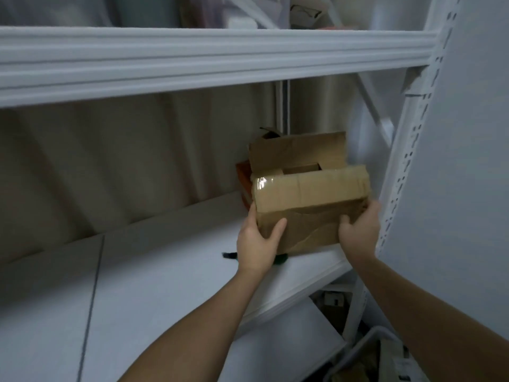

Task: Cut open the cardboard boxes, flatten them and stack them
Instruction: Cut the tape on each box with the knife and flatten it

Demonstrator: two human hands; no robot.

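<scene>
I've got the taped cardboard box clamped between left hand and right hand, both grips curled on its near corners, steadying it over the shelf.

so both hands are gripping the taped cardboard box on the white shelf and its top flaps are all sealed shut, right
Not quite: the head view shows the top of the cardboard box open, a flap standing up at the back. The left hand and right hand do grip it on the white shelf.
</scene>
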